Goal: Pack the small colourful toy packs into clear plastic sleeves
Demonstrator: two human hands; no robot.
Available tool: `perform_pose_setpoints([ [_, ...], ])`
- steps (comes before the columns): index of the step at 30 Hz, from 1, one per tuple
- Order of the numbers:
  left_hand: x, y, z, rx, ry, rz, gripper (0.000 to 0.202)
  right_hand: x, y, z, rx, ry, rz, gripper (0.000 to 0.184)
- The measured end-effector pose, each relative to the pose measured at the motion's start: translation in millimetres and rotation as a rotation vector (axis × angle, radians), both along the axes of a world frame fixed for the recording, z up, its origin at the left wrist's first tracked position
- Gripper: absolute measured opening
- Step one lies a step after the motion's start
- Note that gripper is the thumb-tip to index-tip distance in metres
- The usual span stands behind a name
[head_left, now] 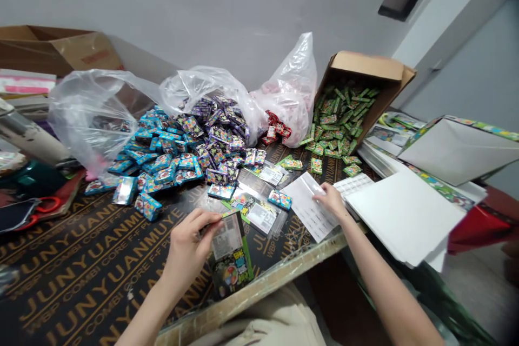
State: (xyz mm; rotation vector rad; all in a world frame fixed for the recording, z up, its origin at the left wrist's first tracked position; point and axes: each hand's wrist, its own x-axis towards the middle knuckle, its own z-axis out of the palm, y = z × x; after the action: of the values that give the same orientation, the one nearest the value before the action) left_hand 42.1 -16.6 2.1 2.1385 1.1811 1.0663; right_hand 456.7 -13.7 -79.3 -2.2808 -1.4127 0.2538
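Note:
My left hand [188, 238] pinches the top edge of a flat black-and-green printed packet [232, 267], which hangs tilted over the table's front edge. On the right, my right hand [331, 203] has its fingers closed on the upper edge of a white printed sheet [308, 211] that lies on the table. Between the hands lies a clear-wrapped printed packet [259, 213], with a small blue box [279, 199] at its upper right. Another small blue box [221, 191] sits behind it, near a second clear packet [271, 174].
Blue boxes [162, 165] and purple boxes [221, 140] are heaped before plastic bags [101, 102]. Red packs [275, 128] lie by another bag [298, 92]. A tipped carton [368, 65] spills green boxes [336, 113]. White cards [409, 213] are stacked right; red-handled scissors [47, 204] lie left.

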Motion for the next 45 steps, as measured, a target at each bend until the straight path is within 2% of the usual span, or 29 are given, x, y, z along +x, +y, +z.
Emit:
perform_pose_setpoints([
  [3,-7,17,-9.0,-0.034,0.131,0.118,0.017,-15,-7,31.1,0.199,0.129,0.049,0.017],
  [5,-1,23,-13.9,-0.075,0.177,0.179,0.022,-34,-12,56.6,0.360,0.412,0.128,0.021],
  [7,18,19,-17.4,-0.172,0.087,0.149,0.031,-60,-18,79.0,0.436,0.773,0.194,0.025],
  [9,46,6,-20.8,-0.344,-0.110,0.052,0.050,-88,-21,93.8,0.433,1.057,0.214,0.028],
  [11,76,-11,-24.9,-0.528,-0.344,-0.025,0.084,-113,-21,99.3,0.396,1.267,0.212,0.029],
  [13,99,-25,-29.3,-0.750,-0.589,-0.054,0.104,-131,-17,96.6,0.347,1.425,0.189,0.029],
  [15,111,-32,-32.7,-0.917,-0.832,-0.079,0.110,-141,-13,88.6,0.316,1.522,0.143,0.029],
  [16,112,-33,-33.9,-0.950,-0.934,-0.073,0.109,-144,-12,83.9,0.316,1.544,0.119,0.030],
  [19,104,-28,-35.7,-0.854,-1.077,0.054,0.097,-150,-15,71.4,0.334,1.524,0.112,0.044],
  [22,90,-19,-37.3,-0.701,-1.049,0.179,0.088,-154,-28,63.7,0.266,1.433,0.261,0.068],
  [24,82,-16,-39.1,-0.620,-0.998,0.209,0.080,-157,-35,59.6,0.173,1.352,0.374,0.063],
  [26,77,-16,-40.9,-0.579,-0.894,0.219,0.062,-159,-39,55.3,0.111,1.277,0.422,0.047],
  [29,74,-17,-41.1,-0.615,-0.728,0.194,0.032,-157,-38,50.1,0.116,1.197,0.394,0.037],
  [31,73,-17,-38.1,-0.691,-0.703,0.143,0.029,-154,-37,49.9,0.140,1.154,0.363,0.037],
  [34,72,-15,-29.4,-0.735,-0.693,0.107,0.034,-151,-37,57.7,0.164,1.049,0.332,0.034],
  [36,71,-14,-21.3,-0.681,-0.632,0.139,0.029,-152,-40,68.5,0.208,0.889,0.342,0.025],
  [39,66,-13,-6.9,-0.446,-0.429,0.211,0.020,-154,-45,89.2,0.368,0.520,0.383,0.014],
  [41,59,-12,3.3,-0.266,-0.268,0.227,0.019,-154,-48,100.9,0.406,0.391,0.424,0.013],
  [43,53,-10,11.4,-0.199,-0.182,0.187,0.019,-152,-48,107.4,0.298,0.475,0.486,0.017],
  [45,48,-7,15.1,-0.299,-0.186,0.081,0.022,-150,-46,108.3,0.144,0.649,0.532,0.022],
])
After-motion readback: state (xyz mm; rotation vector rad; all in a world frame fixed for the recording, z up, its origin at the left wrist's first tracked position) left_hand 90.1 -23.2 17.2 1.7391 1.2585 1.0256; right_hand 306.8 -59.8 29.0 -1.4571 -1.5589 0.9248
